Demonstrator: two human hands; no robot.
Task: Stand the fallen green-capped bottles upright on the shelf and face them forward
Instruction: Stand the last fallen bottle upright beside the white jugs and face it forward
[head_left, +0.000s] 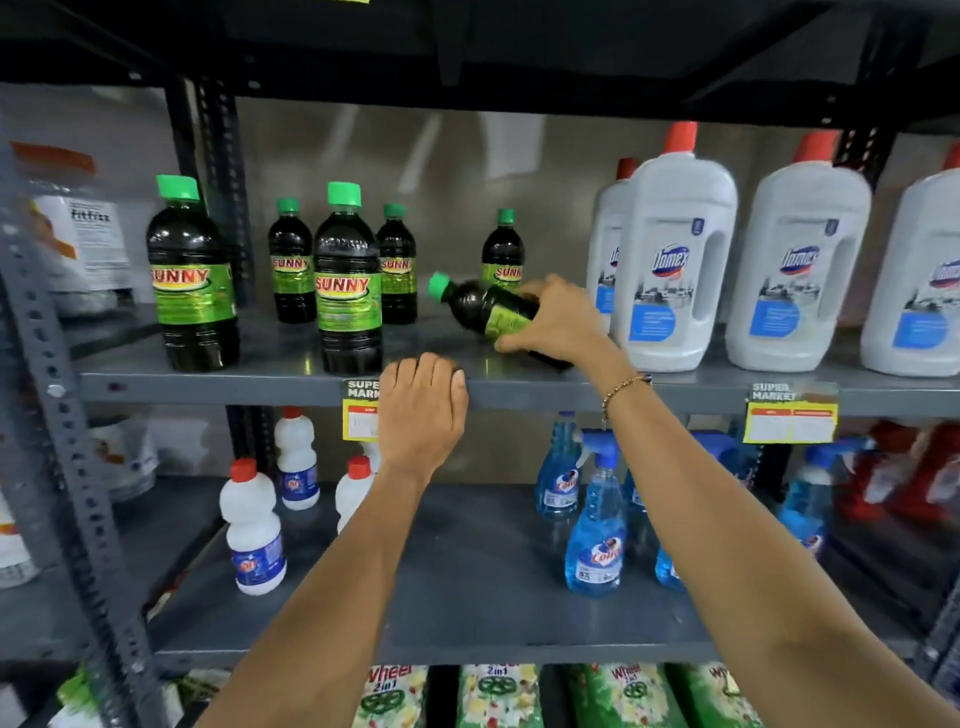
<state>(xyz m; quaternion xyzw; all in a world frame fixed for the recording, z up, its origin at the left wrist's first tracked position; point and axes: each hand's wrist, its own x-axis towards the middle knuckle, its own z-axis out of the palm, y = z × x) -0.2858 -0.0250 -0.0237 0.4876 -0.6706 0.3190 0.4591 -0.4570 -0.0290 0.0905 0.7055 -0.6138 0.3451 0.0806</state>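
Shelf: a grey metal shelf in a shop aisle, dark uprights at its left, carries the green-capped stock.
Tilted bottle: a small dark plastic bottle with a green cap and green label leans with its cap up and to the left, base low at the right, near the shelf's front edge and just left of the white jugs.
Right hand: the right hand wraps the bottle's lower body, fingers closed around the label; a beaded bracelet circles the wrist.
Left hand: the left hand rests on the shelf's front lip, fingers curled down over the edge and holding nothing, partly covering a yellow price tag.
Upright bottles: five dark green-capped "SUNNY" bottles stand left of and behind the tilted one, labels facing out.
Neighbours: tall white red-capped "Domex" jugs stand at the right of the same shelf.
Below: blue spray bottles and small white red-capped bottles stand on the lower shelf.
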